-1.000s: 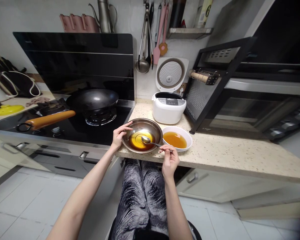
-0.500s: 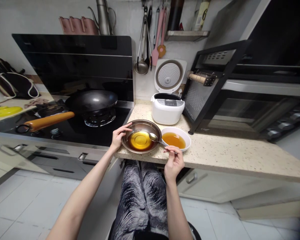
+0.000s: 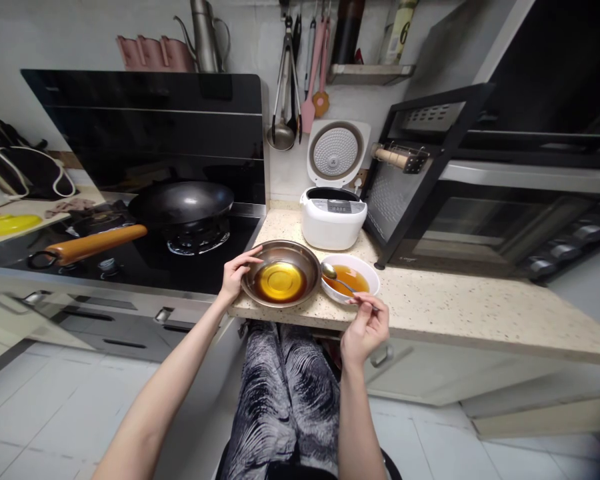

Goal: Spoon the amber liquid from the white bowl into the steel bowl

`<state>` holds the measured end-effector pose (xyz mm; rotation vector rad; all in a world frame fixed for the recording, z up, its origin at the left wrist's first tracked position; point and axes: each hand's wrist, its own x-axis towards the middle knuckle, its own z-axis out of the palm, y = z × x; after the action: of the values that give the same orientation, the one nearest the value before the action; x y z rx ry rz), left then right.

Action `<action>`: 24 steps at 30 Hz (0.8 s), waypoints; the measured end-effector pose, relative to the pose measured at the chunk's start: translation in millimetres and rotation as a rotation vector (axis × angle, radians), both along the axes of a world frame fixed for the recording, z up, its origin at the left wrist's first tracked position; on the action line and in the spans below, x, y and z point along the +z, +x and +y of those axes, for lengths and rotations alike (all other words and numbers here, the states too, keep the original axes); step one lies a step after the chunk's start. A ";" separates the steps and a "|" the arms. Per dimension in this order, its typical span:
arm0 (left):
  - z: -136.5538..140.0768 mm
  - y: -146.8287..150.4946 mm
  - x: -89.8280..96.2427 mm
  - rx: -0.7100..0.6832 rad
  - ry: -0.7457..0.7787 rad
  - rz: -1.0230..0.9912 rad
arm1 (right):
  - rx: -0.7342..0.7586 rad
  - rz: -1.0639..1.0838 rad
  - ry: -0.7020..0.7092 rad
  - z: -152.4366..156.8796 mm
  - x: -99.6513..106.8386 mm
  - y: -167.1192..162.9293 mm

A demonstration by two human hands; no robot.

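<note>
A round metal bowl (image 3: 307, 257) with amber liquid (image 3: 280, 281) in it stands near the counter's front edge. My left hand (image 3: 237, 273) grips its left rim, thumb and fingers on either side. Just to the right is a white bowl (image 3: 375, 277) holding orange-brown liquid (image 3: 356, 280). My right hand (image 3: 366, 328) pinches the handle of a metal spoon (image 3: 330, 271). The spoon's head is over the left side of the white bowl, above the liquid; whether anything is in it I cannot tell.
Behind the bowls stands a white rice cooker (image 3: 334, 223) with its lid raised. A black wok (image 3: 185, 200) with a wooden handle (image 3: 100, 243) sits on the stove to the left. An oven (image 3: 495, 230) in a black rack is at the right. Utensils (image 3: 286, 87) hang on the wall.
My right hand has moved right with the spoon, whose head has gone from over the metal bowl to over the white bowl. My left hand stays on the metal bowl's rim.
</note>
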<state>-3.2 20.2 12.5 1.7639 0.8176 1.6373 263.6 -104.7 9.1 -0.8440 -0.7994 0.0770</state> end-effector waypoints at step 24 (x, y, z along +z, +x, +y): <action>0.1 0.5 0.4 -0.010 -0.004 -0.011 | -0.071 -0.868 0.016 3.6 -16.1 23.3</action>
<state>-2.7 20.2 12.8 1.7523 0.8058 1.6365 286.9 -101.1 -7.1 -0.8871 -1.5745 -0.3848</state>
